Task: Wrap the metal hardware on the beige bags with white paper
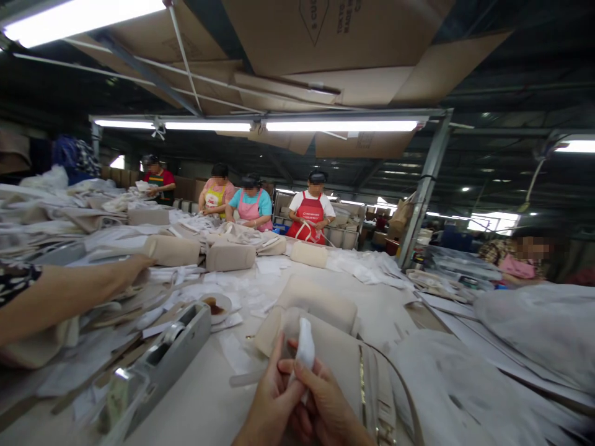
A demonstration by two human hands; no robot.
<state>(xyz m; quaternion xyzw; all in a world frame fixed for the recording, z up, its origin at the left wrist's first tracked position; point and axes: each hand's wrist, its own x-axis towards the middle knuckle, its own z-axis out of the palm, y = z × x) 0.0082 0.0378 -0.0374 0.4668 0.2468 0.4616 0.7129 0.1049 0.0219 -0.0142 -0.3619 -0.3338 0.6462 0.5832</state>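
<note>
Low in the middle, my left hand and my right hand come together around a small white bundle, soft-looking, perhaps tissue or cloth. Its rounded upper end sticks up between my fingers, and the lower part is mostly hidden by them. My right thumb and fingers pinch it, while my left fingers close on its other side. Beneath and behind my hands lies a cream handbag with a gold zip and a strap at its right. A pale flat strip lies left of my left hand.
A grey tape dispenser stands at my left near a roll of brown tape. A co-worker's arm reaches in from the left over scattered papers. Cream bags line the far side, with several workers beyond. Plastic wrapping heaps up at right.
</note>
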